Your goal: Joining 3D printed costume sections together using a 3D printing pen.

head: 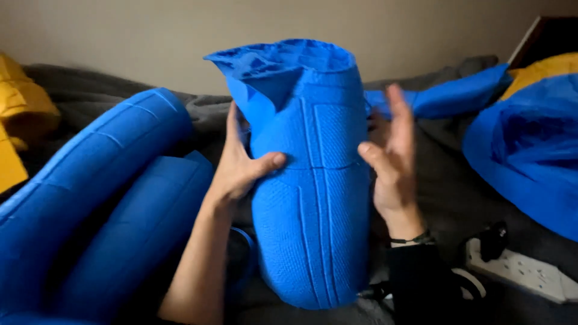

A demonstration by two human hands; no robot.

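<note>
- Blue rolled foam mat (313, 192): stands upright, centre of view, between both hands. Textured surface with ribbed seams running lengthwise. Top end loose, the inner layer flaring out into a ragged open mouth; what sits inside the roll can't be seen.
- Left hand (238, 165): clasped on the roll's left side, about mid-height. Thumb lies across the front face, fingers go round behind. Holding the roll.
- Right hand (391, 162): on the roll's right side, same height. Fingers spread and pointing up, palm facing the roll, thumb tip at its edge. Open, not clamped; can't tell if the palm actually touches.
- Right wrist carries a dark band, black sleeve below it.
- Two more rolled blue mats (102, 204): lying side by side to the left, tilted, near the left forearm.
- Blue fabric bag (530, 156): right side, mouth open toward camera, interior dark, contents not visible. A flat blue piece (451, 93) lies behind the right hand.
- Yellow fabric (21, 120) at far left edge, another yellow patch top right.
- White power strip (524, 271) with a black plug in it, lower right, well apart from the roll.
- Everything sits on a dark grey blanket (448, 180); plain beige wall behind.
</note>
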